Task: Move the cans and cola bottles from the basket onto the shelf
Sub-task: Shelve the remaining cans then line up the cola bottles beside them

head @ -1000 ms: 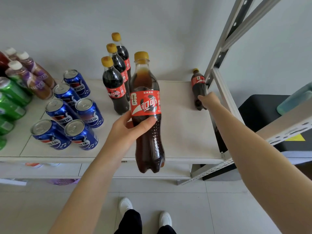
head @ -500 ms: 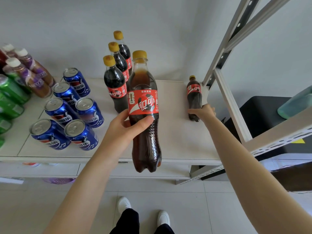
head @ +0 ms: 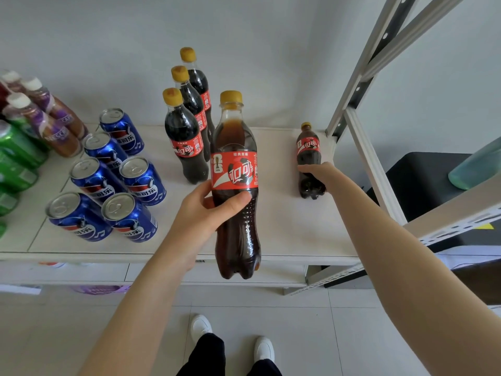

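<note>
The white shelf point(head: 282, 218) fills the middle of the view, with its grey metal upright point(head: 360, 85) rising at the right rear corner. The basket is not in view. On the left half stand six blue cans point(head: 93, 180) in a tight cluster, and beyond them, at the left edge, are green cans point(head: 16, 156) and coffee bottles point(head: 51, 128). Just right of the blue cans, a row of three cola bottles point(head: 184, 142) runs from front to back towards the wall.

The left hand point(head: 208, 210) grasps a cola bottle point(head: 234, 175) round its middle, thumb across the lower edge of the red label. The bottle is upright, cap on top, and is held over the shelf's front edge, just right of the row and in front of it.

The right hand point(head: 318, 172) is wrapped round the lower body of a far cola bottle point(head: 307, 146) near the right rear corner. That bottle is roughly upright; whether its base rests on the shelf cannot be told.

Bare shelf lies between the row and the far bottle. The row is behind and slightly left of the left hand's bottle, so that hand is the nearer one to extend it. The far bottle is well apart from the row, and its way there probably passes behind the held bottle.
</note>
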